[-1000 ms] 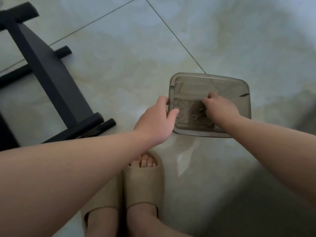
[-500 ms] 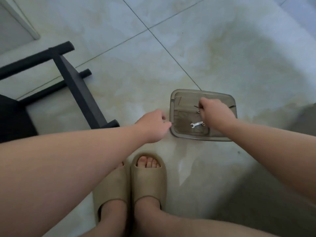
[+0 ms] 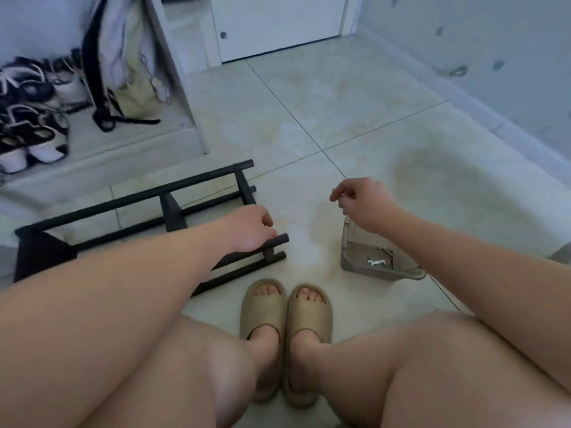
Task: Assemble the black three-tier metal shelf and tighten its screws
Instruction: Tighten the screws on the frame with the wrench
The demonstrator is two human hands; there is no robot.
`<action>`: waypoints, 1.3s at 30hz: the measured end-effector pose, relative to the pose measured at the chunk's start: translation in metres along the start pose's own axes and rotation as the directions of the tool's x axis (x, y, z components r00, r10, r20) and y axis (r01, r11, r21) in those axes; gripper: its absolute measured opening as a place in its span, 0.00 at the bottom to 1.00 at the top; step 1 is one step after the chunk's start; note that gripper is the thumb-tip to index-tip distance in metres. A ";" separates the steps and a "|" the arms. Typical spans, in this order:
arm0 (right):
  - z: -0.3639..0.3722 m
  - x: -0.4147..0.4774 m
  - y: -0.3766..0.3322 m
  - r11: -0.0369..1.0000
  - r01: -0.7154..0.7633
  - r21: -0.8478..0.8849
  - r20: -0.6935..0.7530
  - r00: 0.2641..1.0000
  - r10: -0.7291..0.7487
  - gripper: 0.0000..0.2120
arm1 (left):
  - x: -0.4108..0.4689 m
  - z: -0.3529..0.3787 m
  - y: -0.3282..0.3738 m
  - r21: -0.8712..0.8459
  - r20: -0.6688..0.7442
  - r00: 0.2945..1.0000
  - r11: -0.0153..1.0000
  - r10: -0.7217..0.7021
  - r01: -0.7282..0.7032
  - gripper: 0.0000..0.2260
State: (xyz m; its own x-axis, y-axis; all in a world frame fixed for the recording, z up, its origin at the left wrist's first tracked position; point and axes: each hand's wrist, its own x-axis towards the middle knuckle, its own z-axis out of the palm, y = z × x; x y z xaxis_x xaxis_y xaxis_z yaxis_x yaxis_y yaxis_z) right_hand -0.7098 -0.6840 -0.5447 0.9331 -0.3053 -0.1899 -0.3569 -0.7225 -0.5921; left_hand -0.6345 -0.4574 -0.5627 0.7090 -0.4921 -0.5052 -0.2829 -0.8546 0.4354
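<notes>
Left hand (image 3: 250, 228): fingers (image 3: 268, 220) curled downward over the end of a black tube of the shelf frame (image 3: 173, 208), closed around it; the tube end shows just past the knuckles. Right hand (image 3: 363, 200): raised above the floor, thumb and forefinger pinched together at the tips, the other fingers loosely bent. Whether anything is held in the pinch cannot be told; the tips are blurred.

Shelf frame: black metal, lying on its side on the tiled floor (image 3: 340, 118), left of centre. Long tubes run from the lower left toward the left hand, joined by short flat uprights. A black panel section sits at its far left end.

Container: a shallow translucent grey tray (image 3: 352, 264) rests on the floor, directly below and just beside the right wrist, right of the feet. The right forearm hides part of its far side. Inside it, on the bottom: one small flat silver wrench (image 3: 373, 262) and several small silver screws (image 3: 385, 249), scattered near the wrench and toward the right wall. The count of screws cannot be told.

Person: seated or crouched, bare knees in the foreground, both feet in beige slide sandals (image 3: 285, 322) set side by side between frame and tray.

Surroundings: a white door (image 3: 278, 23) beyond; shoes (image 3: 31, 118) and hanging bags (image 3: 129, 66) in an alcove at upper left.
</notes>
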 end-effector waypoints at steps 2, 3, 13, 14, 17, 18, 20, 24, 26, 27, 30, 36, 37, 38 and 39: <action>-0.001 -0.009 -0.020 0.998 0.043 0.050 0.027 0.999 -0.045 0.09 | -0.020 -0.014 -0.010 -0.040 0.039 0.999 0.999 -0.018 0.020 0.13; 0.000 -0.011 -0.029 0.996 0.064 0.069 0.051 0.996 -0.068 0.08 | -0.028 -0.021 -0.016 -0.056 0.051 0.998 0.998 -0.031 0.034 0.13; 0.046 0.028 -0.056 0.970 -0.040 0.238 0.361 0.931 -0.050 0.10 | -0.006 -0.027 -0.073 -0.299 0.174 0.972 0.932 -0.157 0.204 0.10; 0.053 0.035 -0.055 0.964 -0.064 0.257 0.383 0.923 -0.040 0.10 | 0.004 -0.027 -0.078 -0.309 0.182 0.969 0.926 -0.168 0.219 0.10; 0.083 0.054 -0.044 0.960 -0.106 0.259 0.414 0.910 -0.011 0.08 | 0.046 -0.016 -0.086 -0.336 0.133 0.975 0.917 -0.179 0.214 0.12; 0.095 0.057 -0.037 0.955 -0.121 0.272 0.410 0.912 -0.001 0.09 | 0.059 -0.007 -0.088 -0.364 0.098 0.977 0.907 -0.187 0.210 0.11; 0.117 0.061 -0.021 0.927 -0.161 0.338 0.379 0.925 0.022 0.08 | 0.083 0.016 -0.097 -0.433 0.040 0.972 0.873 -0.232 0.226 0.09; 0.154 0.067 0.016 0.843 -0.223 0.490 0.366 0.930 0.033 0.09 | 0.129 0.065 -0.123 -0.508 0.106 0.955 0.810 -0.277 0.292 0.13; 0.169 0.069 0.028 0.818 -0.222 0.531 0.368 0.930 0.014 0.10 | 0.147 0.081 -0.129 -0.562 0.105 0.960 0.782 -0.258 0.271 0.17; 0.175 0.069 0.033 0.802 -0.219 0.555 0.364 0.931 0.003 0.11 | 0.153 0.088 -0.132 -0.569 0.085 0.967 0.785 -0.239 0.244 0.19; 0.188 0.068 0.045 0.741 -0.201 0.641 0.340 0.940 -0.039 0.12 | 0.161 0.102 -0.136 -0.568 0.067 0.985 0.805 -0.159 0.169 0.17; 0.196 0.060 0.064 0.697 -0.187 0.693 0.320 0.945 -0.065 0.12 | 0.150 0.093 -0.128 -0.668 0.238 0.970 0.716 -0.052 0.202 0.11; 0.195 0.058 0.066 0.703 -0.193 0.684 0.328 0.943 -0.060 0.12 | 0.149 0.093 -0.124 -0.644 0.254 0.966 0.735 -0.056 0.212 0.12; 0.194 0.056 0.068 0.710 -0.198 0.676 0.335 0.941 -0.056 0.12 | 0.149 0.094 -0.121 -0.632 0.258 0.964 0.744 -0.064 0.218 0.13; 0.193 0.054 0.069 0.713 -0.204 0.671 0.343 0.938 -0.054 0.12 | 0.150 0.096 -0.119 -0.632 0.248 0.966 0.744 -0.069 0.216 0.14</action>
State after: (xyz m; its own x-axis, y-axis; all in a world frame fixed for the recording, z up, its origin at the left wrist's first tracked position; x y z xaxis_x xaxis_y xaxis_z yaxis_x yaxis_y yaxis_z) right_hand -0.6759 -0.6302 -0.7472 0.9094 -0.0343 -0.4146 -0.4157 -0.0363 -0.9088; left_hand -0.5564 -0.4454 -0.7619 0.5443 -0.4572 -0.7033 0.3512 -0.6372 0.6860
